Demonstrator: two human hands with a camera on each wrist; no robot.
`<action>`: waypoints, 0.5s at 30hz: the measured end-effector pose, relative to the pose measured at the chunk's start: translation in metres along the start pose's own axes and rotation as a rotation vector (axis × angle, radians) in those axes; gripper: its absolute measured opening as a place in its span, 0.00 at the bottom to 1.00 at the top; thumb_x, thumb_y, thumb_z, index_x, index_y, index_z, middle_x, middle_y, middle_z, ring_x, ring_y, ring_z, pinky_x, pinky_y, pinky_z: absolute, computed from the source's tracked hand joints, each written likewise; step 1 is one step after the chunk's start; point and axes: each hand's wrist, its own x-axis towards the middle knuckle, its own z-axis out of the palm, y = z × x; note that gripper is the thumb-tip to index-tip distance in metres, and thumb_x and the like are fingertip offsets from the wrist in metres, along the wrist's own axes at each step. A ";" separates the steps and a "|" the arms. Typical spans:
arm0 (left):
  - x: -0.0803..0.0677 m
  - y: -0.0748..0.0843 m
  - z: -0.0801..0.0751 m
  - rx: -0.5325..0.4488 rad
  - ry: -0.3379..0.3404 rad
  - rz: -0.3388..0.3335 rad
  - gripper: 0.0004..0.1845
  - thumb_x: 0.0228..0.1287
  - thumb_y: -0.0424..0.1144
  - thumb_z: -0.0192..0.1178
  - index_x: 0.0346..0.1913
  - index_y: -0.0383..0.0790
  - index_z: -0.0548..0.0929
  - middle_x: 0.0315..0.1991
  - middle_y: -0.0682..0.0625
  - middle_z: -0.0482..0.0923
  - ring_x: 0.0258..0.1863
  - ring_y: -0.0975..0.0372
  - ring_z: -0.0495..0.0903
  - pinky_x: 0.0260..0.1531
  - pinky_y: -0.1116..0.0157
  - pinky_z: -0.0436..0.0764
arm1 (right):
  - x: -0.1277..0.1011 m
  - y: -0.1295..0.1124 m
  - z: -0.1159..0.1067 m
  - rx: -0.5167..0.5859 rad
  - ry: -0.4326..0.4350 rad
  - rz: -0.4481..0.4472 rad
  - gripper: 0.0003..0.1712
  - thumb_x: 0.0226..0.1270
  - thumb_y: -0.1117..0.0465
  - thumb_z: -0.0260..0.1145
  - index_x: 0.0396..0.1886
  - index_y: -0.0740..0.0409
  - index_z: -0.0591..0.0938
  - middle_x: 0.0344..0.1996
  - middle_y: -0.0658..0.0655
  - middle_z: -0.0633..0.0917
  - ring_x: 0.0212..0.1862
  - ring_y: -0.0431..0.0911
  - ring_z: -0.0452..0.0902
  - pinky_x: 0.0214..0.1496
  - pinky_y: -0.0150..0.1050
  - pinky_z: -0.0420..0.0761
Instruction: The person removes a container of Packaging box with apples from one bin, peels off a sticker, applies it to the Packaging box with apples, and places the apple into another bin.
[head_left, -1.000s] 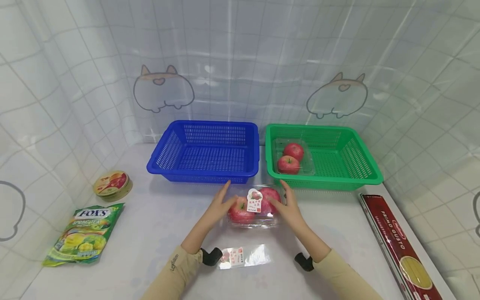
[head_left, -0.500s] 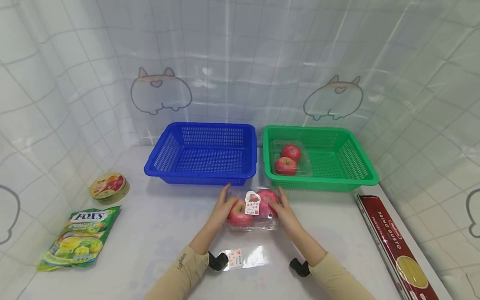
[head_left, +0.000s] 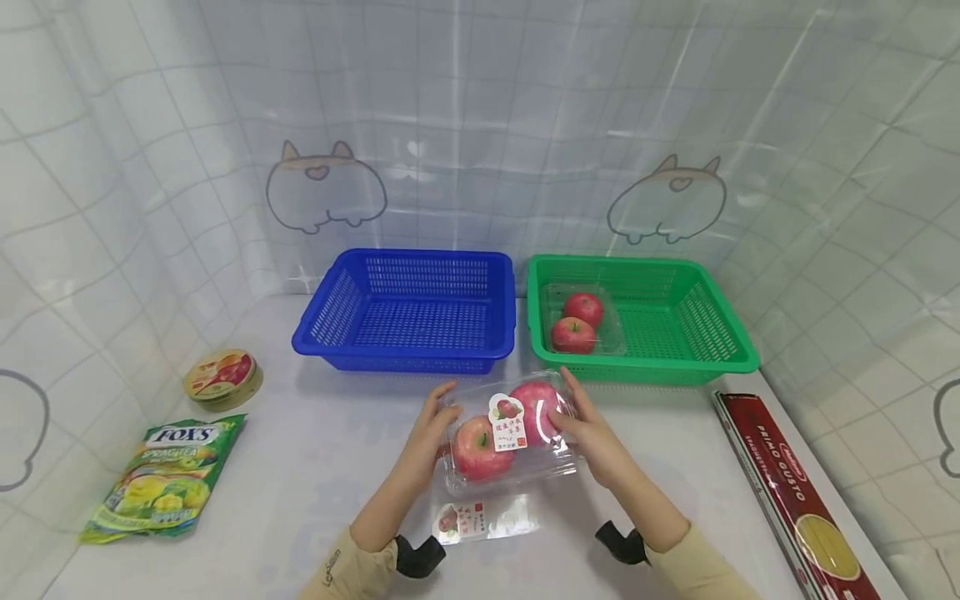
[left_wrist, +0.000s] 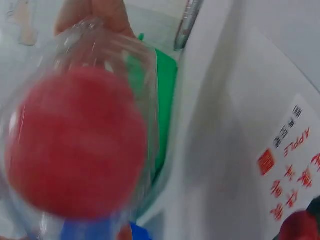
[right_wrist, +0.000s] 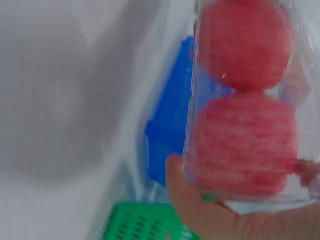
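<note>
Both hands hold a clear plastic clamshell box with two red apples and a white label on its lid. My left hand grips the box's left end, my right hand the right end, thumbs on top. It is tilted, its right end farther from me. In the left wrist view one apple fills much of the frame through the plastic. The right wrist view shows both apples from below, with fingers of the right hand curled at the box's end.
Behind stand a blue basket and a green basket holding another box of apples. A clear label strip lies in front. At left are a round tin and a FOX'S candy bag; at right, a spaghetti box.
The hands have lifted the box of apples from the table and tilted it, its left end coming nearer to me. The baskets and other goods have stayed put.
</note>
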 end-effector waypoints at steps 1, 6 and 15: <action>-0.002 0.002 -0.003 -0.017 -0.023 -0.011 0.31 0.64 0.44 0.47 0.69 0.44 0.54 0.70 0.37 0.46 0.64 0.39 0.54 0.56 0.40 0.63 | 0.000 -0.004 -0.003 -0.008 -0.012 -0.002 0.41 0.67 0.61 0.54 0.74 0.44 0.44 0.72 0.65 0.42 0.71 0.61 0.40 0.54 0.55 0.69; -0.006 0.012 -0.012 -0.132 -0.171 -0.052 0.35 0.62 0.46 0.47 0.71 0.48 0.48 0.69 0.37 0.41 0.60 0.38 0.60 0.50 0.44 0.70 | 0.006 -0.020 -0.019 -0.018 -0.055 0.000 0.42 0.66 0.60 0.55 0.74 0.41 0.45 0.69 0.67 0.47 0.66 0.62 0.52 0.49 0.48 0.74; -0.010 0.020 -0.018 -0.200 -0.377 -0.067 0.36 0.63 0.44 0.45 0.73 0.54 0.44 0.70 0.35 0.43 0.55 0.44 0.69 0.47 0.47 0.75 | 0.028 -0.038 -0.032 0.001 -0.079 -0.049 0.47 0.60 0.61 0.61 0.73 0.43 0.45 0.66 0.64 0.58 0.60 0.58 0.63 0.50 0.44 0.76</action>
